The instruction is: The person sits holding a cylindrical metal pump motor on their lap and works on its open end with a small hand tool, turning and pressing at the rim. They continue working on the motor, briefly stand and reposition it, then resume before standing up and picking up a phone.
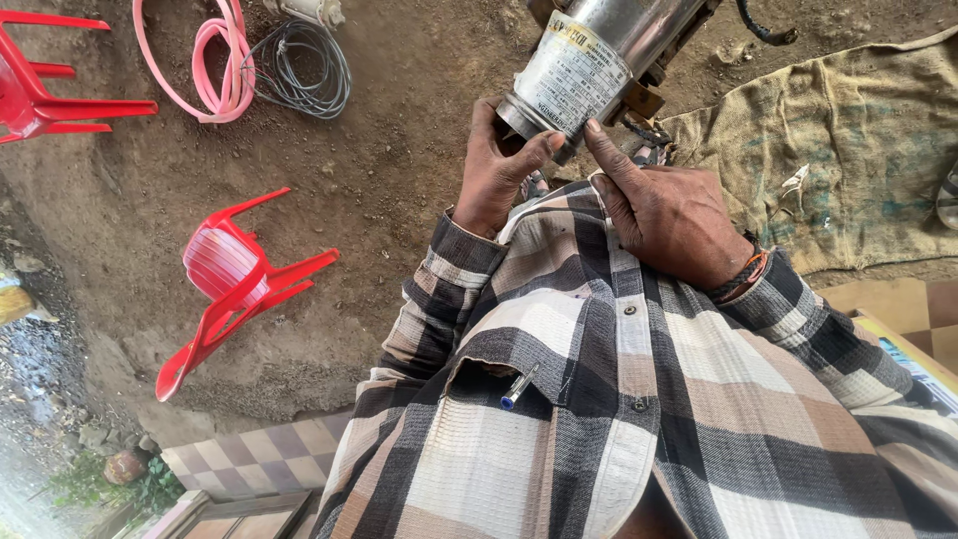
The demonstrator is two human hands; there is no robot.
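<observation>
A shiny metal cylinder (599, 55) with a pale printed label around it lies at the top centre, its end pointing toward me. My left hand (499, 165) grips that end from the left, with the thumb pressed across the rim. My right hand (669, 215), with thread bands at the wrist, holds it from the right, its index finger stretched up against the rim. My checked shirt (619, 419) fills the lower frame, with a pen (519, 386) in its chest pocket.
Brown sackcloth (838, 140) is spread on the dirt ground at the right. A red plastic chair (235, 284) lies tipped at left, another (40, 85) at the top left. Coiled pink hose (215, 65) and grey cable (304, 70) lie beyond. Checked tiles (249, 454) are at lower left.
</observation>
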